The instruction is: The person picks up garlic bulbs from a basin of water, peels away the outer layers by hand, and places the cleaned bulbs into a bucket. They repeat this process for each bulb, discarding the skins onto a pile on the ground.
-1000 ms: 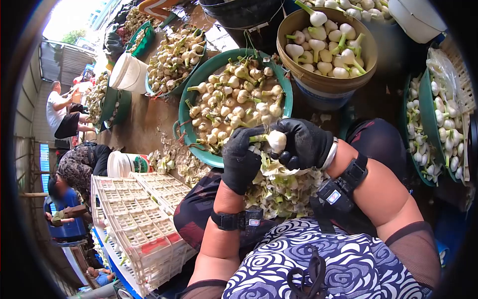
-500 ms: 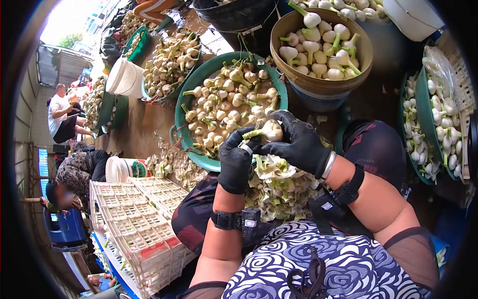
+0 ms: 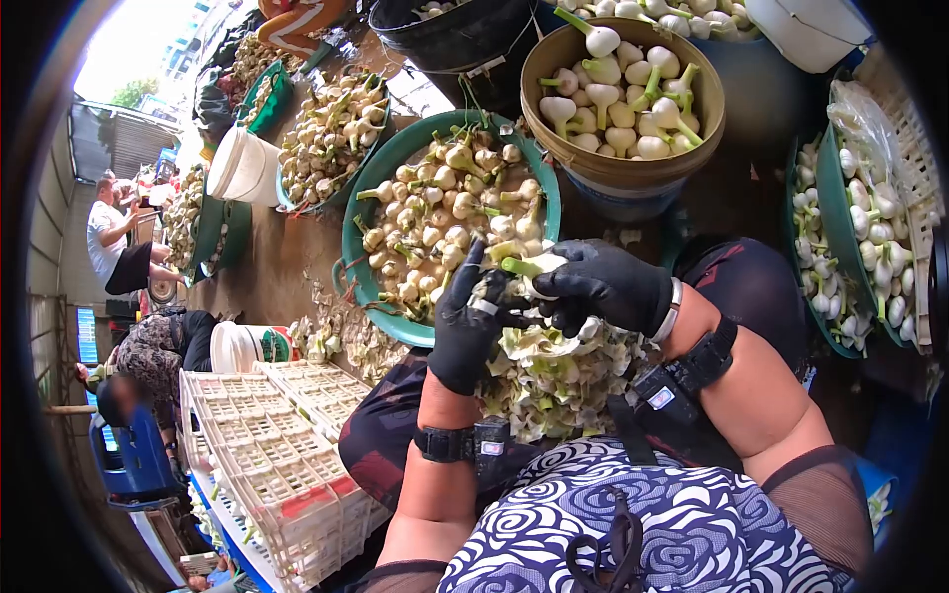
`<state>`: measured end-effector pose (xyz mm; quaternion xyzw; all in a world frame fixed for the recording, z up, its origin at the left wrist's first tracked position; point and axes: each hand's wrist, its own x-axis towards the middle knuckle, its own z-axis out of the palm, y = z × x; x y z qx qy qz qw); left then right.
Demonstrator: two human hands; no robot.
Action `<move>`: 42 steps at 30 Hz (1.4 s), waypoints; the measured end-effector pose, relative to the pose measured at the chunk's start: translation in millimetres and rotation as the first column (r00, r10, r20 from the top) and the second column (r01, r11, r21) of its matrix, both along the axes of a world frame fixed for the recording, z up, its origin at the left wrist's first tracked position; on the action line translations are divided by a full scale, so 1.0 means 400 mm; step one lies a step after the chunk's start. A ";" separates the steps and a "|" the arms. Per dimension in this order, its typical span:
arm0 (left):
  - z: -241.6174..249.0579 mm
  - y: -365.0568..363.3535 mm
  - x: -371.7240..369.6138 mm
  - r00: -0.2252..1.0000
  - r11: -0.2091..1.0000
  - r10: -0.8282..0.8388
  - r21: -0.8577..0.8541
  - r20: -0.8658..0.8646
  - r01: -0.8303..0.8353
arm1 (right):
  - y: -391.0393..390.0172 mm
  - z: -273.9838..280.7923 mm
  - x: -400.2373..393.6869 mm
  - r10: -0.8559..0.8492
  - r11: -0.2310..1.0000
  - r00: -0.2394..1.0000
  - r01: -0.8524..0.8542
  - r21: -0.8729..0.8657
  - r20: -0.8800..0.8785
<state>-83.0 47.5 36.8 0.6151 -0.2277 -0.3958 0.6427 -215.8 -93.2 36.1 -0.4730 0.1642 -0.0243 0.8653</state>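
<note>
Both hands wear black gloves. My right hand (image 3: 605, 285) grips a white garlic bulb (image 3: 539, 267) with a short green stalk, held over my lap. My left hand (image 3: 467, 321) touches the bulb's left side, its fingers pinching at the skin. Under both hands lies a heap of peeled skins and cut stalks (image 3: 559, 381) on my lap. Just beyond the hands stands a green basin (image 3: 354, 255) full of unpeeled bulbs. A brown bucket (image 3: 633, 176) of clean white bulbs sits behind it to the right.
White plastic crates (image 3: 272, 445) are stacked at my left. More green basins (image 3: 828, 212) of bulbs stand at the right and far left, with white buckets (image 3: 242, 163) among them. Other people (image 3: 109, 237) sit working at the far left. Peel scraps litter the ground.
The bulb has been turned in my hands, its stalk swinging from left toward upper left. My right hand has closed further over it and my left fingers have shifted along its side.
</note>
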 end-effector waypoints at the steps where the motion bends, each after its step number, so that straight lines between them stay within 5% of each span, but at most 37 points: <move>1: 0.023 0.014 0.005 0.998 0.997 -0.007 0.076 -0.067 0.012 | -0.007 0.004 0.004 -0.012 1.000 0.996 0.015 0.028 -0.090; 2: 0.033 0.028 0.021 0.981 0.993 -0.023 0.107 -0.193 0.044 | -0.009 0.006 0.008 -0.017 1.000 0.996 0.019 0.024 -0.083; 4: 0.027 0.026 0.001 0.973 1.000 0.010 -0.003 -0.230 -0.011 | 0.011 0.002 0.013 -0.168 0.926 0.975 0.105 -0.362 -0.145; 5: 0.033 0.019 -0.011 0.987 0.998 -0.008 -0.060 -0.163 -0.002 | 0.016 -0.012 0.024 -0.219 0.800 0.966 0.097 -0.592 -0.138; 6: 0.046 0.005 -0.025 0.995 0.993 -0.024 -0.119 -0.094 0.012 | 0.023 -0.024 0.031 -0.217 0.801 0.967 0.096 -0.591 -0.137; 8: 0.047 -0.007 -0.030 0.999 0.995 0.036 -0.095 0.008 -0.035 | 0.033 -0.036 0.035 -0.313 0.559 0.945 0.262 -0.787 0.092; 9: 0.032 -0.003 -0.013 0.995 0.999 -0.005 -0.031 0.097 0.008 | 0.026 -0.034 0.033 -0.268 0.709 0.963 0.209 -0.674 0.017; 10: 0.024 -0.004 -0.004 0.982 0.998 -0.054 0.036 0.183 0.048 | 0.021 -0.029 0.036 -0.272 0.706 0.962 0.212 -0.676 0.017; 11: 0.054 -0.010 -0.018 0.999 1.000 -0.024 0.006 0.022 0.024 | 0.021 -0.023 0.041 -0.324 0.921 0.946 0.311 -0.236 -0.018; 12: 0.051 -0.009 -0.017 0.999 1.000 -0.026 0.008 0.020 0.026 | 0.021 -0.021 0.043 -0.351 0.896 0.933 0.358 0.263 -0.075; 14: 0.034 -0.004 -0.004 0.998 0.992 -0.047 -0.115 -0.046 0.042 | 0.008 -0.032 0.054 -0.470 0.864 0.878 0.435 0.253 0.093; 15: 0.018 -0.001 0.010 0.993 0.984 -0.008 -0.175 -0.119 -0.013 | -0.002 -0.026 0.052 -0.474 0.875 0.853 0.484 0.013 0.219; 16: 0.008 -0.005 0.017 0.971 0.973 0.103 -0.179 -0.214 -0.143 | -0.007 -0.015 0.037 -0.440 0.893 0.870 0.398 0.210 0.221; 17: -0.005 0.001 0.038 0.973 0.970 0.040 -0.226 -0.228 -0.093 | -0.011 0.018 0.024 -0.410 0.865 0.887 0.304 0.398 0.213; 21: -0.057 0.017 0.091 0.940 0.970 0.079 -0.192 -0.333 -0.149 | -0.025 0.041 -0.019 -0.024 0.895 0.927 -0.148 0.421 0.375; 23: -0.070 0.014 0.098 0.943 0.978 0.091 -0.150 -0.319 -0.146 | -0.040 0.051 -0.022 0.128 0.985 0.987 -0.137 0.103 0.093; 25: -0.077 0.011 0.087 0.979 0.995 0.080 -0.036 -0.188 -0.088 | -0.037 0.036 -0.014 0.238 0.914 0.941 -0.301 -0.272 -0.240; 26: -0.082 0.004 0.094 0.979 0.996 0.073 -0.034 -0.191 -0.081 | -0.033 0.015 -0.007 0.276 0.790 0.885 -0.431 -0.435 -0.375; 27: -0.087 -0.002 0.112 0.980 1.000 -0.007 -0.024 -0.201 0.002 | -0.027 -0.004 -0.005 0.336 0.471 0.830 -0.557 -0.684 -0.445; 28: -0.090 -0.008 0.130 0.974 0.997 -0.082 -0.014 -0.212 0.081 | -0.020 -0.019 -0.003 0.373 0.329 0.776 -0.624 -0.709 -0.509; 29: -0.064 -0.046 0.151 0.994 0.995 -0.103 0.001 -0.022 0.103 | -0.012 -0.033 0.000 0.354 0.293 0.767 -0.634 -0.716 -0.535; 30: -0.012 -0.099 0.185 0.926 0.982 -0.107 -0.106 0.362 0.155 | -0.006 -0.044 0.003 0.334 0.258 0.760 -0.642 -0.722 -0.557; 31: 0.074 -0.148 0.212 0.992 0.944 -0.130 -0.306 -0.007 0.121 | -0.004 -0.043 0.002 0.292 0.309 0.793 -0.607 -0.732 -0.534; 32: 0.161 -0.196 0.240 0.910 0.888 -0.181 -0.461 -0.373 -0.012 | -0.006 -0.036 0.001 0.246 0.358 0.824 -0.567 -0.742 -0.511; 33: 0.208 -0.227 0.243 0.944 0.872 -0.065 -0.478 -0.323 -0.104 | -0.012 -0.032 0.001 0.205 0.394 0.854 -0.520 -0.758 -0.479; 35: 0.147 -0.236 0.312 0.989 0.902 -0.136 -0.407 0.051 0.145 | -0.026 -0.036 -0.001 0.090 0.429 0.909 -0.404 -0.808 -0.406; 36: 0.123 -0.230 0.303 0.961 0.910 -0.176 -0.408 -0.212 0.076 | -0.038 -0.040 0.000 -0.033 0.449 0.946 -0.275 -0.850 -0.324; 37: 0.064 -0.208 0.269 0.951 0.913 -0.219 -0.391 -0.216 0.122 | -0.051 -0.027 0.001 -0.132 0.441 0.955 -0.184 -0.878 -0.266; 38: 0.010 -0.172 0.212 0.969 0.946 -0.238 -0.242 -0.071 0.215 | -0.063 -0.011 0.001 -0.227 0.425 0.951 -0.098 -0.900 -0.211; 40: -0.167 -0.086 0.112 0.950 0.939 -0.245 0.195 -0.196 0.283 | -0.073 -0.010 -0.004 -0.310 0.396 0.945 0.028 -0.918 -0.106; 41: -0.237 -0.041 0.065 0.787 0.740 -0.600 0.474 0.144 0.478 | -0.075 -0.001 -0.006 -0.361 0.367 0.931 0.085 -0.926 -0.058; 42: -0.258 -0.025 0.040 0.392 0.541 -0.832 0.735 0.393 0.409 | -0.076 0.000 -0.007 -0.409 0.334 0.913 0.143 -0.932 -0.007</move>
